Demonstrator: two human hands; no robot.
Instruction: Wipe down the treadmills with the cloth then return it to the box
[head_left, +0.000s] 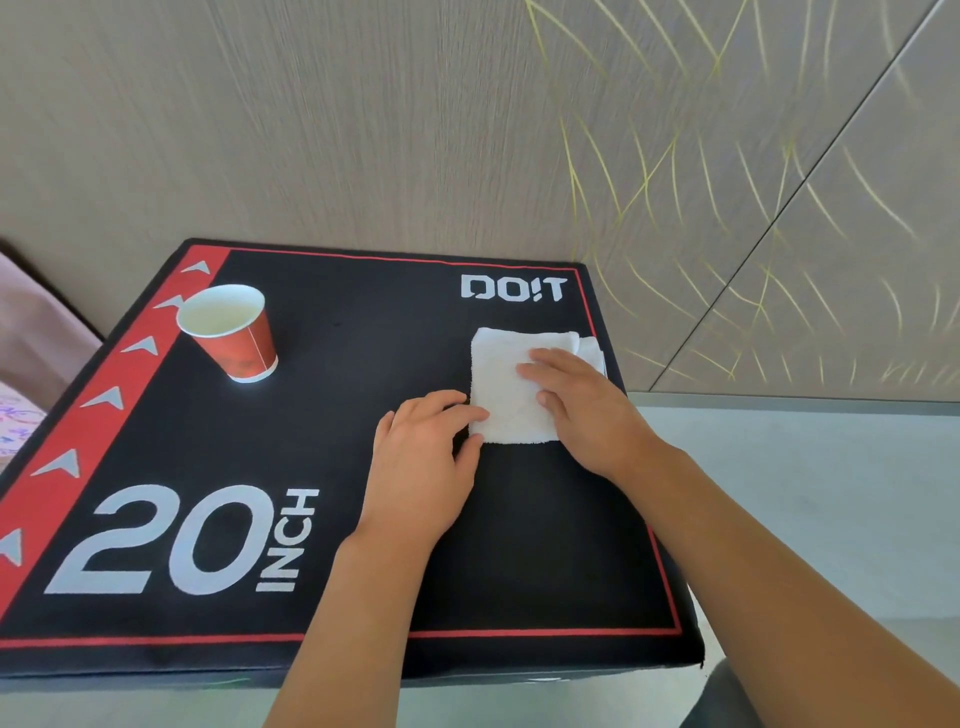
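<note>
My left hand (423, 457) and right hand (582, 410) lie flat, fingers spread, on the folded cloth (511, 387), its long axis running away from me on the box (363, 519).

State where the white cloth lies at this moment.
In the head view, the white cloth lies folded on the right part of the black box, below the "DO!T" lettering, with the right hand flat on it and the left hand at its near-left corner.
</note>
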